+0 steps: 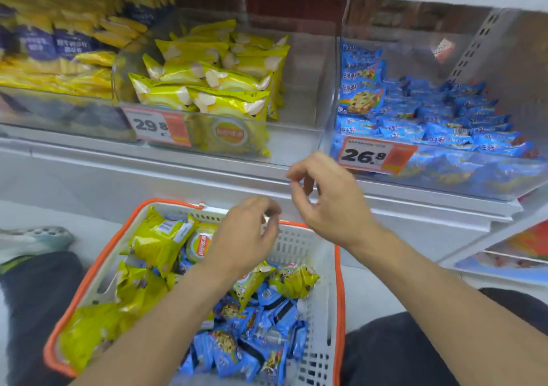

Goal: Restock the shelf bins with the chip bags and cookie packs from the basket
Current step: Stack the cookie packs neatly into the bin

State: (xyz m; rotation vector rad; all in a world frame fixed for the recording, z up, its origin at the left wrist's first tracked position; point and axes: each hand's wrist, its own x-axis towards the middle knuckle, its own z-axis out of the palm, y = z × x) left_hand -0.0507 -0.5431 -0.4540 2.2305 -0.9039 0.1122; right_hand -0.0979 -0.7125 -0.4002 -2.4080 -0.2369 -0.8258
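Overhead, price tags read 29.8 on the chip bin and 26.8 on the cookie bin; left hand and right hand hover loosely curled, empty, above the basket.

White basket, orange rim, lower centre: yellow chip bags left, blue cookie packs right. Bins above part-filled.

A shop aisle; clear shelf bins of packaged snacks, price tags, shopping basket
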